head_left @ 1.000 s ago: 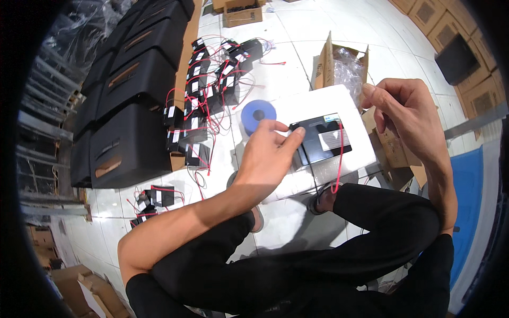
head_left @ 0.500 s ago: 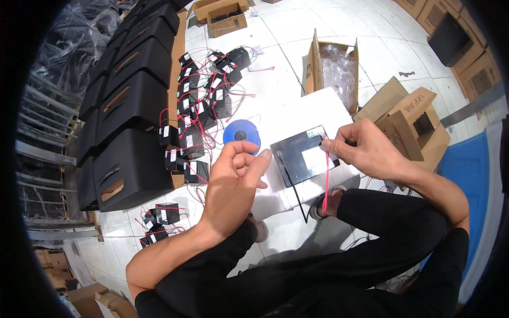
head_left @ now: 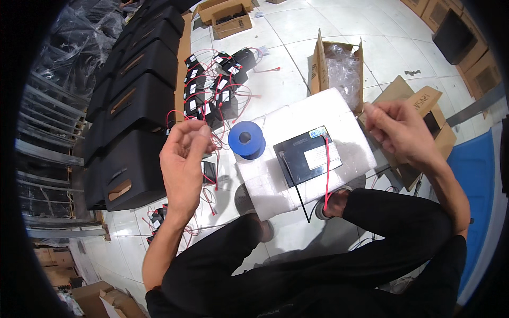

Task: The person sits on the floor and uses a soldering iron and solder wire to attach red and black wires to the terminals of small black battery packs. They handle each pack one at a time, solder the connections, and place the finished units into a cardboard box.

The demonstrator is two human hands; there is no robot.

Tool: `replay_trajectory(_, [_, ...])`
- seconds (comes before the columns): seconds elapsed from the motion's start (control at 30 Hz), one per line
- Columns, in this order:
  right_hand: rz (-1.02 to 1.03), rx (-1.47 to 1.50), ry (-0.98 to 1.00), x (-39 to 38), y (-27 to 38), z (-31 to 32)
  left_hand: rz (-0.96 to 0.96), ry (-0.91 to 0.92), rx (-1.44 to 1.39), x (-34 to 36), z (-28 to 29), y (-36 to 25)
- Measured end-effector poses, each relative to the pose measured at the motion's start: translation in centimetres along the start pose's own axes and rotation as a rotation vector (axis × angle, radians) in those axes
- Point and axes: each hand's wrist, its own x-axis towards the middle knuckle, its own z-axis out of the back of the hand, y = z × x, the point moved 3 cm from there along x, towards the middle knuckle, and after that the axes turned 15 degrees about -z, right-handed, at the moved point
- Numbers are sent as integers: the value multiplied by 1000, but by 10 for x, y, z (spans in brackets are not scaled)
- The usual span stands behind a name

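A black battery (head_left: 305, 157) with a white label lies flat on a white foam block (head_left: 260, 186). A red wire (head_left: 328, 175) runs from its far right corner, and a black wire (head_left: 300, 196) hangs from its left side over the block's front. Left of the battery, a blue spool (head_left: 246, 140) rests on the foam. My left hand (head_left: 183, 159) hovers left of the spool, fingers curled toward the thumb. Raised right of the block, my right hand (head_left: 397, 127) has thumb and forefinger together. Whatever either hand holds, if anything, cannot be made out.
Several wired black batteries (head_left: 207, 100) lie on the floor beyond the left hand. Black cases (head_left: 140, 159) stand in rows at the left. An open carton (head_left: 318, 69) with clear plastic stands behind the block, and another carton (head_left: 442, 132) sits at right. My legs flank the block.
My right hand has left the battery's red wire corner and moved right and up. The left hand has moved left, away from the spool, which now shows whole. The red wire stays on the battery.
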Motion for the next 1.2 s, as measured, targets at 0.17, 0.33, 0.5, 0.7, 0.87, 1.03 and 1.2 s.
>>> replay_trajectory(0.17, [97, 52, -125, -7, -3, 29, 3, 45, 71, -15, -4, 67])
replay_trajectory(0.33, [152, 131, -348, -6, -38, 56, -87, 152, 37, -32, -29, 92])
replay_trajectory(0.5, [-21, 254, -504, -6, -124, 53, -186, 86, 374, -32, -37, 104])
replay_trajectory(0.7, [-249, 285, -762, -43, -232, 70, -102, -34, 592, -34, -31, 114])
replay_trajectory(0.87, [-167, 192, -1260, -78, -360, 127, -13, -126, 14, -14, -14, 92])
replay_trajectory(1.03, [-628, -654, -1139, -84, -506, 142, 311, -194, -625, 0, -1, 75])
replay_trajectory(1.2, [-225, -1287, -742, -44, -611, 135, 457, 94, -810, 7, -15, 51])
